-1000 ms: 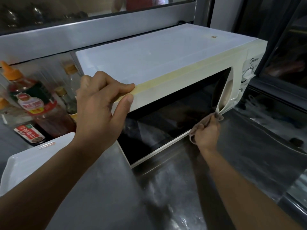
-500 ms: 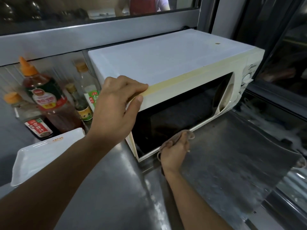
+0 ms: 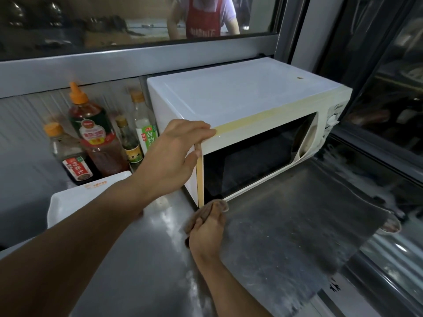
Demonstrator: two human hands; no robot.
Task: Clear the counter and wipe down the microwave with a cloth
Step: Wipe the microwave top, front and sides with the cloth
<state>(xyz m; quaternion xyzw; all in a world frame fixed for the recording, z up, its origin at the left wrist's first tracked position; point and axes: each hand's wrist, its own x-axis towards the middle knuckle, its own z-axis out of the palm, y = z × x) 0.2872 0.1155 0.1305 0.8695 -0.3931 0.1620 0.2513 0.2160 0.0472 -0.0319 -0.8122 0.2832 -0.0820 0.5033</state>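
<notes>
Left of microwave [image 3: 240,104]: I see sauce bottles [image 3: 96,136], part full, dark and reddish liquid. Microwave white, yellowed trim, on tabletop [image 3: 286,225]. Left grip [image 3: 176,156] clasps its top front corner; right grip [image 3: 207,232] presses cloth [image 3: 219,205] at its bottom corner.

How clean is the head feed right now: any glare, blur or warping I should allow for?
Head view: dim overall; glare streaks on the steel counter; wide-angle bowing of the window frame; slight motion blur on the right hand and cloth; microwave and left hand reasonably sharp.
</notes>
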